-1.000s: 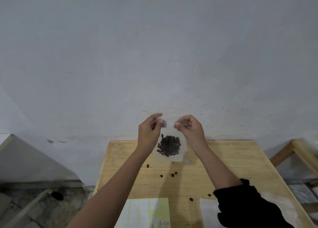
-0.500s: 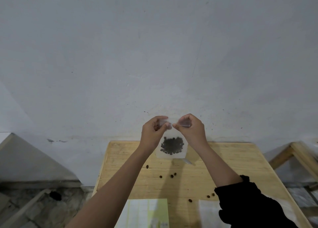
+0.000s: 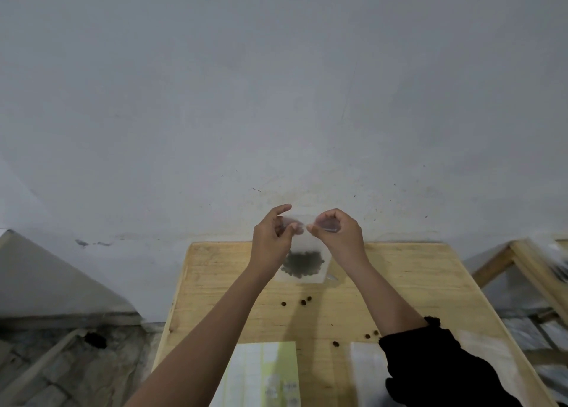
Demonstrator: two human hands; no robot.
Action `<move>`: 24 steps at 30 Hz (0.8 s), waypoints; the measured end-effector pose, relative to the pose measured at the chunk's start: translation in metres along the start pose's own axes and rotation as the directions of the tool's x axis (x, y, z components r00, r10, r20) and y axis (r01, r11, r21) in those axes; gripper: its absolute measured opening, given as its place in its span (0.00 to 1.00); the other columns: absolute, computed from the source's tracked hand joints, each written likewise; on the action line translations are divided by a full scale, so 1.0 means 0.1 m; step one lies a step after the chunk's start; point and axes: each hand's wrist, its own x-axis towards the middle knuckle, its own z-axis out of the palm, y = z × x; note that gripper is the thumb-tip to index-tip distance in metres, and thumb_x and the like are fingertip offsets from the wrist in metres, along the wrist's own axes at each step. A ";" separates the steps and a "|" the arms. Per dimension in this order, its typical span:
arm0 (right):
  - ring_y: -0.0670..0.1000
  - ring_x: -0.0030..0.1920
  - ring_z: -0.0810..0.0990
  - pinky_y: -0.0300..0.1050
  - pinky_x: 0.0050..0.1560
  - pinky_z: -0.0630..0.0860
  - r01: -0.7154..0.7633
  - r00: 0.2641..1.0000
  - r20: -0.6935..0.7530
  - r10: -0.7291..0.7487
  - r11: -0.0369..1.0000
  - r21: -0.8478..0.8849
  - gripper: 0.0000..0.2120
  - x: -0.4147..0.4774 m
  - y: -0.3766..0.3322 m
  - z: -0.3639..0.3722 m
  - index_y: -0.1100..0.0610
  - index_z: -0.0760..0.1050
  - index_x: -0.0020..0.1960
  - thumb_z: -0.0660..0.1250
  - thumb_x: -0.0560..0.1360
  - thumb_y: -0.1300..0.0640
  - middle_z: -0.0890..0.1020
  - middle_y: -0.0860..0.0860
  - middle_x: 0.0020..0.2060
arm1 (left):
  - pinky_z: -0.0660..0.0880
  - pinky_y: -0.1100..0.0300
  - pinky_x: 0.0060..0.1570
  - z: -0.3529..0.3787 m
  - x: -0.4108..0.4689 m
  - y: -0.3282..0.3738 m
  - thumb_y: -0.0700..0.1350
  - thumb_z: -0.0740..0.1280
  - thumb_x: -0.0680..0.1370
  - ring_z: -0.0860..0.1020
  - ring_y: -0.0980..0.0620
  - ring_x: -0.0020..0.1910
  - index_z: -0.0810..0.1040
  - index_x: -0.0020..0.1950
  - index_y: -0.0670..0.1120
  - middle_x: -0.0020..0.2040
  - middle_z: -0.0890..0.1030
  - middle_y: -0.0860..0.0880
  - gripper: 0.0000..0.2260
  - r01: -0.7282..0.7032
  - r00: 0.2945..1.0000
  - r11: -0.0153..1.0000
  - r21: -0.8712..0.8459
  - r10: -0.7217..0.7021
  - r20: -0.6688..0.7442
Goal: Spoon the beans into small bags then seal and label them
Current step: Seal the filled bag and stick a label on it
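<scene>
Hands met at the centre of the head view, the only view here, raised in front of a grey wall. The left hand (image 3: 270, 240) and the right hand (image 3: 336, 233) each pinched an upper corner of a small clear bag (image 3: 302, 253), thumb against forefinger, so both were closed on the plastic. The bag hung below the two grips, its mouth edge running left to right between them and its body dropping toward the wooden table (image 3: 415, 283) in the lower half of the frame. A dark heap of beans (image 3: 302, 263) sat in the bottom of the bag, well under the fingers. The two grips were near each other, with a short piece of the mouth edge free between them; neither hand seemed clearly nearer to it. I judge that the sealing step was in hand, and that the next press must travel along this horizontal edge. Several loose beans (image 3: 304, 301) lay on the table below the bag. A green and white sheet (image 3: 264, 373) lay at the lower centre, perhaps labels, but this was too blurred to tell.
</scene>
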 end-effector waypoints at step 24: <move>0.46 0.34 0.82 0.38 0.41 0.78 -0.005 0.998 -0.068 0.013 0.994 0.109 0.07 -0.12 0.15 -1.24 0.58 0.78 0.41 0.71 0.70 0.69 0.82 0.52 0.35 | 0.70 0.68 0.34 0.97 -0.30 0.45 0.39 0.68 0.75 0.68 0.59 0.28 0.78 0.61 0.45 0.30 0.71 0.53 0.14 -0.119 0.987 0.992 0.041 0.114 0.112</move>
